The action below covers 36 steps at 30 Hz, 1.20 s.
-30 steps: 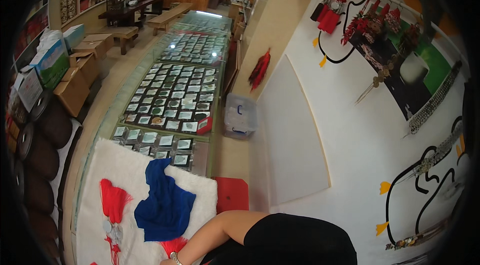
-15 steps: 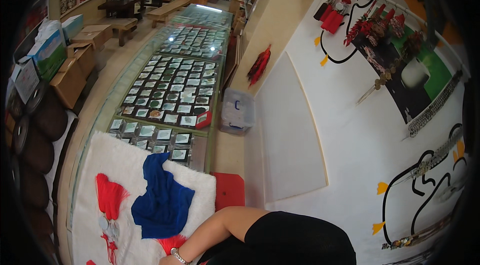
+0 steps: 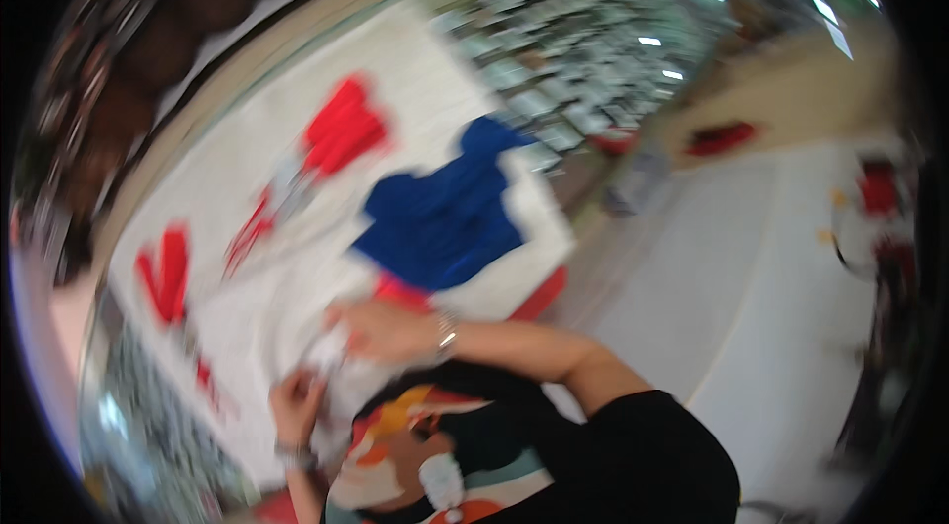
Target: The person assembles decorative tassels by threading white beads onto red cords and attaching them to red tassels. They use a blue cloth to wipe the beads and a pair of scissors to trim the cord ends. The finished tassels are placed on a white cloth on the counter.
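Note:
Motion blur smears the view. My left hand (image 3: 299, 405) is low over the white fluffy cloth (image 3: 252, 302), its fingers curled in a pinch. Just above and to its right, my right hand (image 3: 386, 328) reaches in with bent fingers, a silver watch or bracelet on its wrist. Something thin and pale seems to lie between the fingertips, too smeared to name. Beside the right hand, red tassel strands (image 3: 400, 291) stick out from under a crumpled blue cloth (image 3: 445, 222). Farther left lie a red tassel (image 3: 341, 126) with grey discs and another red tassel (image 3: 168, 272).
The white cloth covers part of a glass display counter (image 3: 583, 59) with rows of small packaged pieces. Round dark stools (image 3: 153, 54) line the far left. A white wall panel (image 3: 682, 277) stands on the right, and red hanging ornaments (image 3: 878, 188) are at the right edge.
The view has swung round and down, so the cloth and counter now slant across the picture. Both my hands now show, where only the right forearm and wrist showed before.

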Tool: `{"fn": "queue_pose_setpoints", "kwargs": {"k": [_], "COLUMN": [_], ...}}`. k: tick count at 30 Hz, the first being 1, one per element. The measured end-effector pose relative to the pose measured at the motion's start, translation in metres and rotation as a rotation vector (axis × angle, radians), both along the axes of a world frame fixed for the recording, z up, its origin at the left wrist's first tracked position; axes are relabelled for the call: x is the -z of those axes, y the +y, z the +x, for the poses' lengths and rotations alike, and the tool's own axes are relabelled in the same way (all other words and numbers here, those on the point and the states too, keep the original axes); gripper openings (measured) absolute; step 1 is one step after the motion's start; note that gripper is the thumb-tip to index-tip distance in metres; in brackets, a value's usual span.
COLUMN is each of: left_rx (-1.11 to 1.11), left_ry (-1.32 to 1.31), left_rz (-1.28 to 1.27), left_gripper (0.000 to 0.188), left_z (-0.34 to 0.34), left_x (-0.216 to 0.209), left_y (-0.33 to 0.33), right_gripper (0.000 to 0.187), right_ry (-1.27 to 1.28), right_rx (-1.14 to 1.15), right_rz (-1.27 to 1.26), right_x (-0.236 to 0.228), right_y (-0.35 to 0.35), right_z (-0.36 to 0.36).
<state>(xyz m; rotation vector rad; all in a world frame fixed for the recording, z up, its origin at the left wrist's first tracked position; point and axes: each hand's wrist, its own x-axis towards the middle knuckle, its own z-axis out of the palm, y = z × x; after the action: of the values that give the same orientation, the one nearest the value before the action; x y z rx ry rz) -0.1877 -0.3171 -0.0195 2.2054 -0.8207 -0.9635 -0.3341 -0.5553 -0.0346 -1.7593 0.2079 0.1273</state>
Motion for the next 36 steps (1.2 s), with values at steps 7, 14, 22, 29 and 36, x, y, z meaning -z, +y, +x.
{"fn": "queue_pose_setpoints", "kwargs": {"k": [7, 14, 22, 29, 36], "left_rx": [-0.110, -0.202, -0.164, -0.221, -0.218], "left_ry": [0.066, 0.033, -0.047, 0.004, -0.020], "left_rz": [0.022, -0.039, -0.129, -0.108, -0.119], "left_gripper": [0.021, 0.020, 0.015, 0.014, 0.016], "left_z": [-0.007, -0.012, -0.012, -0.014, -0.018], "left_x": [-0.019, -0.015, -0.025, -0.025, -0.026], "left_y": [0.005, 0.011, 0.011, 0.008, 0.004], "right_gripper": [0.031, 0.034, 0.025, 0.024, 0.025], "right_ry": [0.089, 0.151, 0.094, 0.073, 0.122], "right_rx": [0.188, 0.220, 0.104, 0.045, 0.127], "right_rz": [0.083, 0.237, 0.014, -0.068, 0.018], "right_x": [-0.044, -0.035, -0.044, -0.042, -0.035], "right_y": [-0.038, -0.019, -0.008, -0.009, -0.006], "right_z": [-0.046, -0.045, -0.023, -0.021, -0.024]}}
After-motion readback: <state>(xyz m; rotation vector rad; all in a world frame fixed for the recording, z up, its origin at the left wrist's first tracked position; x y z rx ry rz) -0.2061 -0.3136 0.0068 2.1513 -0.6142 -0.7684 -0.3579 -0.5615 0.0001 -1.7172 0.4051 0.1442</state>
